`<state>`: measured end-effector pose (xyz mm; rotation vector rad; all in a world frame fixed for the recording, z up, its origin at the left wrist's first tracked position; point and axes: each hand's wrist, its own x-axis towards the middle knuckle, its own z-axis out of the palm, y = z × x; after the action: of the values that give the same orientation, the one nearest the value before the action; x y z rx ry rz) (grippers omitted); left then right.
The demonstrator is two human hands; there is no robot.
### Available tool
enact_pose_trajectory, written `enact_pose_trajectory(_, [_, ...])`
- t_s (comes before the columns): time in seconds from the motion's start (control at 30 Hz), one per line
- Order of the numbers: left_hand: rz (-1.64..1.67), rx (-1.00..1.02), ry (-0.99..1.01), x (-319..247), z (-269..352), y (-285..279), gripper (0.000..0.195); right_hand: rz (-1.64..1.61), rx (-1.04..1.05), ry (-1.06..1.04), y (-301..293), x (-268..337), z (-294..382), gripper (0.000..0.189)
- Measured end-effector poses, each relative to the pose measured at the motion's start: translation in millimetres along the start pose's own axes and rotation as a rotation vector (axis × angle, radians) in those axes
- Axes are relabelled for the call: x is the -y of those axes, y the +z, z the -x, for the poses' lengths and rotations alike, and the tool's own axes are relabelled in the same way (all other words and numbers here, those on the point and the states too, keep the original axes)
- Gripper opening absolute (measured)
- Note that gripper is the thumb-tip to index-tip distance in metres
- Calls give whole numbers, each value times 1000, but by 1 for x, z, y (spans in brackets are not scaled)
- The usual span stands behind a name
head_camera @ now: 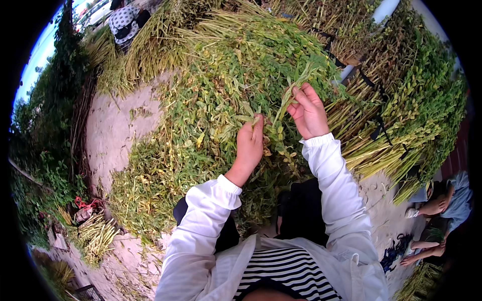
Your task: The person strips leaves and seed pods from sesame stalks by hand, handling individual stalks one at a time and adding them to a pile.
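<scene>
A large heap of leafy green and yellowing plant cuttings point(211, 113) lies in front of me. Above it my right hand point(308, 111) grips a green leafy sprig point(285, 101), its tip pointing up and to the right. My left hand point(250, 145), lower and to the left, pinches pale green leaves point(246, 116) between thumb and fingers. Whether those leaves belong to the same sprig I cannot tell. Both hands are over the heap, a short gap apart.
Bundled stalks point(361, 150) with black ties lie at right, near a pale pole point(385, 11). People sit at upper left point(124, 24) and lower right point(455, 195). More stalks point(94, 235) lie at lower left on the concrete ground point(113, 128), with a dark crate point(89, 292) below.
</scene>
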<state>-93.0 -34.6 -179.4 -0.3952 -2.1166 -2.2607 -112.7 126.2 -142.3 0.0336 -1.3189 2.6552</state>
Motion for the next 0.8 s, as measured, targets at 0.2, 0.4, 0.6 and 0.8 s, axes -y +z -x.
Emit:
enact_pose_trajectory(0.2, [166,16,-221,19,-5,-1,36,-139,-28,-97,-28,14,-6,11])
enact_pose_trajectory(0.4, [377,0,-418,17,-9,-9,35,-112,-125,-200,-40,28,-7,9])
enact_pose_trajectory(0.6, [249,119,-399,14,-8,-10,32,-152,-181,-188,-52,30,-8,4])
enact_pose_trajectory(0.8, [328,260,-403,30,-6,16,28,-180,-45,-67,-44,29,-3,3])
